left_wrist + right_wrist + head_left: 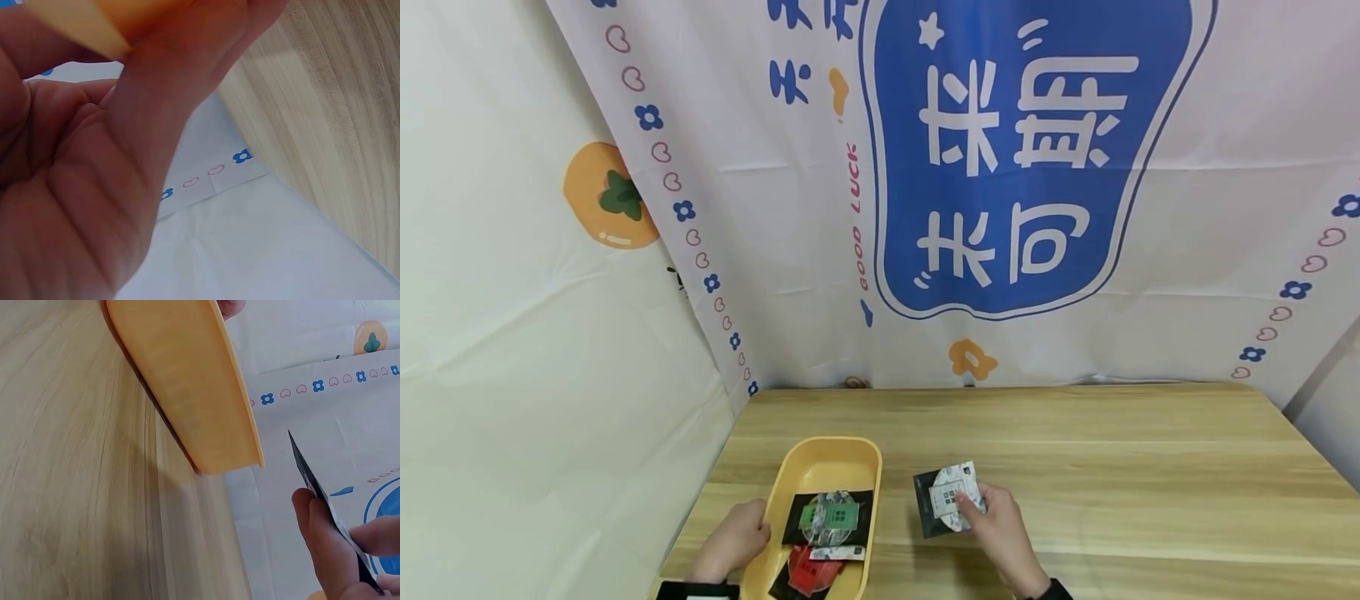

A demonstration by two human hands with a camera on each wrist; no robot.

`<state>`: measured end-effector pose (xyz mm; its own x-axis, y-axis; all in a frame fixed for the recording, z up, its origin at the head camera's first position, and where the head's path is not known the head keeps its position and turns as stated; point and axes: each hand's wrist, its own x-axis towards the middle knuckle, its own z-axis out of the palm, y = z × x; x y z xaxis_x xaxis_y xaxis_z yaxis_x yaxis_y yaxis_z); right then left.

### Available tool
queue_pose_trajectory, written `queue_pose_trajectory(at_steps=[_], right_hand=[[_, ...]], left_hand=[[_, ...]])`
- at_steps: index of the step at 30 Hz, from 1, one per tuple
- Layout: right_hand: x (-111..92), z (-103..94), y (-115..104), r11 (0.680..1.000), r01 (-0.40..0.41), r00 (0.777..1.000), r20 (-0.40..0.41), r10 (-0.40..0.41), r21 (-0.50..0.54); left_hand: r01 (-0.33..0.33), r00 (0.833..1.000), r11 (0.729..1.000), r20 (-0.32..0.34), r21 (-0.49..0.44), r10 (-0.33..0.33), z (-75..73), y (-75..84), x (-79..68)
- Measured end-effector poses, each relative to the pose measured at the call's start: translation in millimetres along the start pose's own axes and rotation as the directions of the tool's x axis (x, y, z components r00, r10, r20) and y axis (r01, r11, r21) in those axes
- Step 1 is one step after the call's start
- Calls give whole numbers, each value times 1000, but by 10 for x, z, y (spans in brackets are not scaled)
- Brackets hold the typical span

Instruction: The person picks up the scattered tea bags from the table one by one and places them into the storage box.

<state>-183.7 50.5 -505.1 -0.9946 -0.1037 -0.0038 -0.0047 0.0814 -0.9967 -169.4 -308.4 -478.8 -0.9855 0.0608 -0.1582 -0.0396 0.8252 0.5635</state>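
Observation:
My right hand (1006, 533) pinches a flat black-and-white sachet (946, 502) between thumb and fingers, held to the right of a yellow plastic tray (827, 467). The right wrist view shows the sachet (322, 495) edge-on, with the thumb on one side and fingers on the other. My left hand (736, 537) grips the tray's left rim; up close, the left wrist view has the thumb and fingers at the yellow edge (87, 22). Inside the tray lie a black sachet with a green label (831, 517) and, nearer me, one with a red label (811, 573), overlapping a white-edged packet.
The tray stands near the left side of a wood-grain table (1112, 492). Behind the table hangs a white printed cloth (1045, 350) with a blue panel. A pale cloth wall (550, 400) runs along the left side.

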Motion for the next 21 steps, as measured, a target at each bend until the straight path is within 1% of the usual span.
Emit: queue_pose_trajectory(at_steps=[5,11,21], right_hand=[[6,29,-22,1000,4,1000,-2,-4,3],[1,55,-40,999,23,999,29,-24,31],[-23,111,7,1000,10,998,65,-10,2]], left_hand=[[9,1000,1000,-7,3,-9,4,-5,13],[19,1000,1000,-4,4,-19,6,-3,4],[18,1000,1000,-6,11,-18,2,6,-6]])
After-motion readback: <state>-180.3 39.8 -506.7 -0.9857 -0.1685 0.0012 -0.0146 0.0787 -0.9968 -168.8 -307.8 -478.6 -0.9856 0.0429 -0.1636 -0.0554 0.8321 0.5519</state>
